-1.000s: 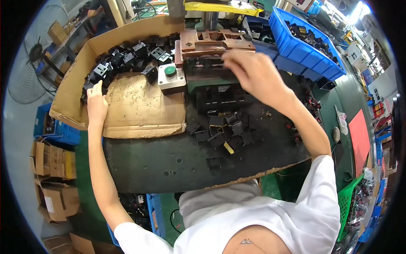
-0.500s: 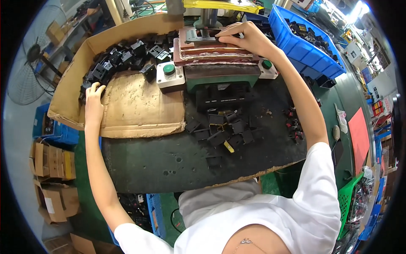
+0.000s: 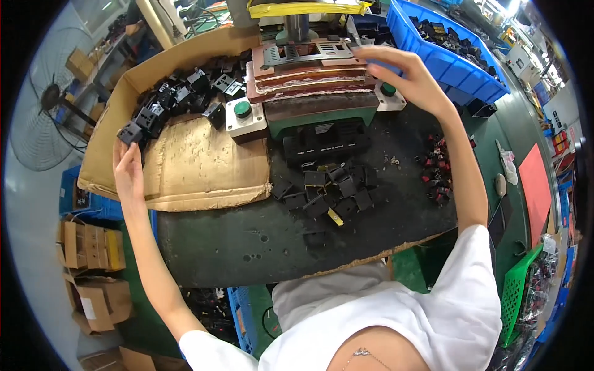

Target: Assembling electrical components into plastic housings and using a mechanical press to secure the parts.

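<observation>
My left hand [image 3: 129, 176] is at the left side of the cardboard box, fingers closed on a black socket block [image 3: 130, 132] beside the pile of similar black socket blocks [image 3: 197, 79]. My right hand [image 3: 411, 77] is at the right end of the press fixture [image 3: 309, 80]; its fingers are stretched out and the thumb is apart, with nothing in it. A flat metal plate with cut-outs [image 3: 331, 51] lies on top of the fixture, just left of those fingertips. Below the fixture, a long black housing [image 3: 325, 147] rests on the dark mat.
Two green push buttons [image 3: 242, 109] flank the fixture. Several black parts [image 3: 337, 188] lie heaped on the mat, with small red and black parts [image 3: 438, 170] to the right. A blue crate [image 3: 448, 49] stands back right; the cardboard box [image 3: 204, 148] is left.
My right hand has come off the metal plate and moved right, its fingers opening out. The left hand has shifted slightly left and down and now has a socket block at its fingertips.
</observation>
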Action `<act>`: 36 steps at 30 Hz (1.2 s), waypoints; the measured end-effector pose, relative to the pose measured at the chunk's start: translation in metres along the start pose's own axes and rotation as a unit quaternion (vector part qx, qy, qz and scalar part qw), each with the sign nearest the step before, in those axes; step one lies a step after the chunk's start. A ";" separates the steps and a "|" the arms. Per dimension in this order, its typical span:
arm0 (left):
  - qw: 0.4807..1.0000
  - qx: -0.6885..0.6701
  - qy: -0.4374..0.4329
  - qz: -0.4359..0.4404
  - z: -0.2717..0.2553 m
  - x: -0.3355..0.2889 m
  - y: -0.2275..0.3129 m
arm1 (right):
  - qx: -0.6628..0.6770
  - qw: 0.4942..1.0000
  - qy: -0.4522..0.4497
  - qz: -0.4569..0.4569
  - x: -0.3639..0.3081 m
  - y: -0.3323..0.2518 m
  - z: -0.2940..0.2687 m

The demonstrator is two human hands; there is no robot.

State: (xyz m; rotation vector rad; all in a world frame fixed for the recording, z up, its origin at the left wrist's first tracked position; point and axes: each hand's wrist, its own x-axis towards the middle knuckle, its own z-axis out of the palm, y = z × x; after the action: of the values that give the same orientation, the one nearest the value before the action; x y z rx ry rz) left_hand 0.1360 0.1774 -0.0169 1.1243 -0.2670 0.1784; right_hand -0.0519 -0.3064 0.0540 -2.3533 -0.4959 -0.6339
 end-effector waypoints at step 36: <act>0.818 0.383 -0.403 0.146 0.297 0.018 -0.050 | -0.018 0.983 0.058 0.175 -0.076 0.019 -0.027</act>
State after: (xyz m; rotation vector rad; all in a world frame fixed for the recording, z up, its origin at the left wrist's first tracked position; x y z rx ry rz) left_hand 0.1310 -0.1124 0.0658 1.9323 -1.2161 0.0626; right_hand -0.1129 -0.3520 0.0207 -2.3418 -0.0143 -0.6103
